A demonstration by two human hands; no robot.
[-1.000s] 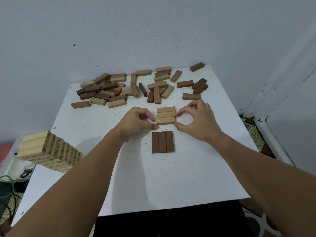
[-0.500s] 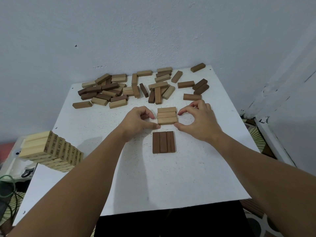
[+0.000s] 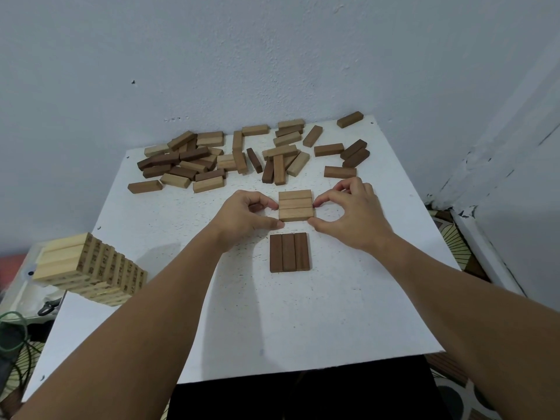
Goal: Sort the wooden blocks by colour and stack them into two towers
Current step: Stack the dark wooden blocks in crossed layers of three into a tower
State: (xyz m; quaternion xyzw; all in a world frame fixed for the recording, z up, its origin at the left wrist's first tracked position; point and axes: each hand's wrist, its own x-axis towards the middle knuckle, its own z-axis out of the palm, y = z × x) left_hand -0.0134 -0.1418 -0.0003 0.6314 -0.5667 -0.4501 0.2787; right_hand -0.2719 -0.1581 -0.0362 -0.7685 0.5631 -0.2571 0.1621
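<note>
Left hand (image 3: 242, 218): fingers curled, tips pressing the left ends of the flat layer of three light wooden blocks (image 3: 295, 205). Right hand (image 3: 351, 215): thumb and forefinger pinching its right ends. Layer of three dark wooden blocks (image 3: 289, 252) lies just below both thumbs. Unsorted wooden blocks (image 3: 251, 154) lie beyond the fingertips on the white table (image 3: 272, 322).

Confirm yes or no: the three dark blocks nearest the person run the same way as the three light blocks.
No. The dark blocks lie lengthwise away from the person, while the light blocks lie crosswise.
</note>
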